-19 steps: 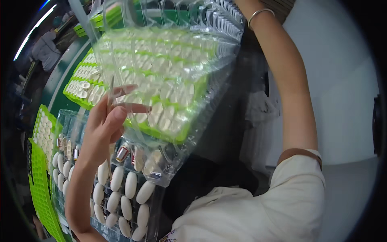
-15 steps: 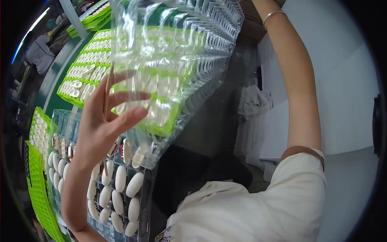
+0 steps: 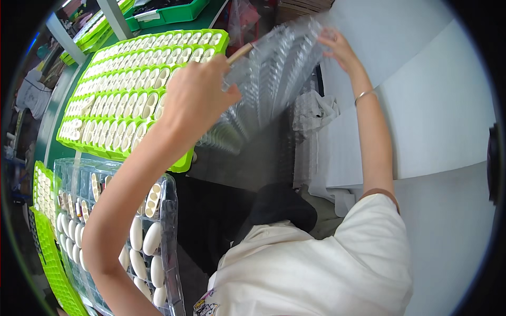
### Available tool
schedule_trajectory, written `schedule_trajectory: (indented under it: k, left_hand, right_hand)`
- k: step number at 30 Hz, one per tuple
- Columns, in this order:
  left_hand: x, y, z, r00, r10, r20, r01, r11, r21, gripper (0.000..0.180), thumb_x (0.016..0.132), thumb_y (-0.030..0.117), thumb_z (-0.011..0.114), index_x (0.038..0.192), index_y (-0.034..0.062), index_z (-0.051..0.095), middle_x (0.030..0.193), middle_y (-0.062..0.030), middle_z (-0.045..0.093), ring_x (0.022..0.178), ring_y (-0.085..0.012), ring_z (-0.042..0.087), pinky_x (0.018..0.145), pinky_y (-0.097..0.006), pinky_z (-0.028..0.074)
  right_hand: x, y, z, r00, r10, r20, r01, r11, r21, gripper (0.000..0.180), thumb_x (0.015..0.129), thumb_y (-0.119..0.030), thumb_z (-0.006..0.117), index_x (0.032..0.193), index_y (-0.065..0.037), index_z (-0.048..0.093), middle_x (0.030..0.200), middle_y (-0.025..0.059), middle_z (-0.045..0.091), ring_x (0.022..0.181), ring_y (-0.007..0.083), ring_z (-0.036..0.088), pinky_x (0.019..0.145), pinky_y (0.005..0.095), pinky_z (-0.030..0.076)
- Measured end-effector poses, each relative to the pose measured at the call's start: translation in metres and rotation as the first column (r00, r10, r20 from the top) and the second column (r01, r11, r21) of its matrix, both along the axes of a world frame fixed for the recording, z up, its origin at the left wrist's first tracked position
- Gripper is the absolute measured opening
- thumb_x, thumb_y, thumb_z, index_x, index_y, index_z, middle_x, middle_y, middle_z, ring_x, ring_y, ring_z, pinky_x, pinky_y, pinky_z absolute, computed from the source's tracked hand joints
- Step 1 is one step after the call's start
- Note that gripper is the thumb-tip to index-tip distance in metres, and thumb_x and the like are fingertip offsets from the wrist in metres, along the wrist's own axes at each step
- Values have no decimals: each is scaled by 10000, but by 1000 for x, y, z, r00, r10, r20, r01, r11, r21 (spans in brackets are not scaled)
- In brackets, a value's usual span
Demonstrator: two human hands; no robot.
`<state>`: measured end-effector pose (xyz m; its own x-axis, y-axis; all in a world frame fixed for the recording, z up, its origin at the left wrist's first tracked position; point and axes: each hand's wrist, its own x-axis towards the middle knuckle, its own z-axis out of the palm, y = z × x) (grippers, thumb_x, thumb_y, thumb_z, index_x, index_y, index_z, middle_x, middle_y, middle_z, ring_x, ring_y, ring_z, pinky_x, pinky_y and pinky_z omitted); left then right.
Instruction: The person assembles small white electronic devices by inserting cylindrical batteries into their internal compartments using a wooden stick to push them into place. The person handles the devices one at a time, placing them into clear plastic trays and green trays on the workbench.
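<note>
The green surface (image 3: pixel 58 113) runs along the person's left and carries a large green tray (image 3: pixel 132 95) of white oval shells. Nearer the body lies a clear tray (image 3: pixel 168 226) partly filled with white oval cases (image 3: pixel 152 238). A white panel (image 3: pixel 421 105) stands on the right.

Change of state: the clear blister sheet (image 3: pixel 274 89) now sits to the right of the green tray, held in the air between both hands and tilted. In the earlier views, it covered the green tray, and the shells showed through it. The green tray is now uncovered, its rows directly visible. Judged from this, the sheet has been lifted off the tray and is being carried rightward.

Left hand (image 3: pixel 197 95): raised in front of the green tray's near right part, fingers closed on the sheet's left edge. Earlier this hand lay flat with fingers spread against the sheet's underside.

Right hand (image 3: pixel 340 47): extended forward, fingers pinched on the sheet's far right corner. A thin bracelet (image 3: pixel 365 95) sits on the wrist. In the earlier views, this hand was cut off at the upper edge.
</note>
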<state>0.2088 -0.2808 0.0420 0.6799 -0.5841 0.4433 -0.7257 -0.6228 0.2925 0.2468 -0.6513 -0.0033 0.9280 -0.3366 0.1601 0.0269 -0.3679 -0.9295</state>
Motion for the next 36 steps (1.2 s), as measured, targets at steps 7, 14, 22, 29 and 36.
schedule_trajectory:
  k: [7,14,22,29,36]
  left_hand:
    - [-1,-51,-62,988,55,-145,-37,992,121,249,664,168,611,825,19,494,608,-170,564,595,-347,566,558,-418,452]
    - [-18,-53,-90,977,6,-212,19,993,118,231,691,125,579,807,38,398,643,-156,560,576,-358,553,505,-435,441]
    - [-89,0,-74,916,-401,-5,387,881,273,155,720,93,537,794,19,423,1025,-171,524,413,-157,526,350,-254,416]
    - [-100,-11,-128,915,-271,-298,371,856,361,269,745,134,564,908,16,386,1014,-189,518,485,-284,555,427,-334,448]
    - [-101,16,-47,898,-210,-386,333,899,285,244,739,179,597,873,39,448,677,-75,534,496,-259,548,409,-327,420]
  right_hand:
    - [-16,-14,-146,927,-374,-17,339,819,463,647,768,-218,582,1278,-96,202,1272,147,298,1148,258,339,907,492,283]
    - [-33,-14,-143,897,-335,-287,378,246,893,896,732,-572,480,1335,-147,-29,1366,210,-82,1238,448,40,913,632,183]
    - [-24,-53,-174,983,159,-96,40,323,945,676,769,-518,475,1230,-48,322,1293,212,264,1176,446,235,920,610,205]
    - [12,-94,-152,967,255,21,-188,650,736,621,775,-51,517,1295,-20,179,1120,193,427,943,342,509,795,491,448]
    - [21,-31,-177,977,-34,-209,129,876,464,821,667,147,458,1326,-192,105,1187,123,346,832,243,534,649,392,514]
